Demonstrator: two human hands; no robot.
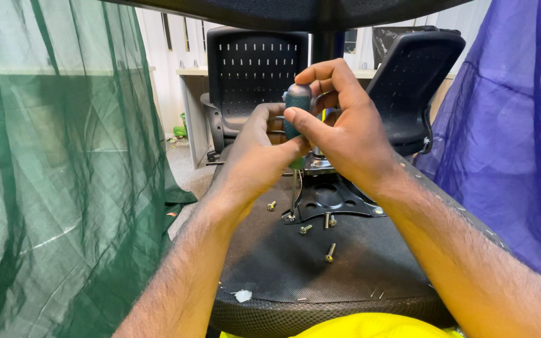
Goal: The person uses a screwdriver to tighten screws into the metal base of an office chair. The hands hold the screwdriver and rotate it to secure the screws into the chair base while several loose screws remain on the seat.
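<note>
Both hands grip a screwdriver (296, 100) with a dark green handle, held upright. My right hand (339, 125) wraps the top of the handle. My left hand (258, 153) holds the lower handle and shaft. The screwdriver tip stands on a screw at the corner of a black metal bracket plate (330, 197). The plate lies on the underside of an upturned black chair seat (308, 263). Several loose brass-coloured screws (330, 251) lie on the seat beside the plate.
A green mesh curtain (57, 175) hangs at the left and a purple one (521, 125) at the right. Two black perforated chair backs (255, 69) stand behind. A scrap of white paper (243, 295) lies near the seat's front edge, above a yellow garment (358, 327).
</note>
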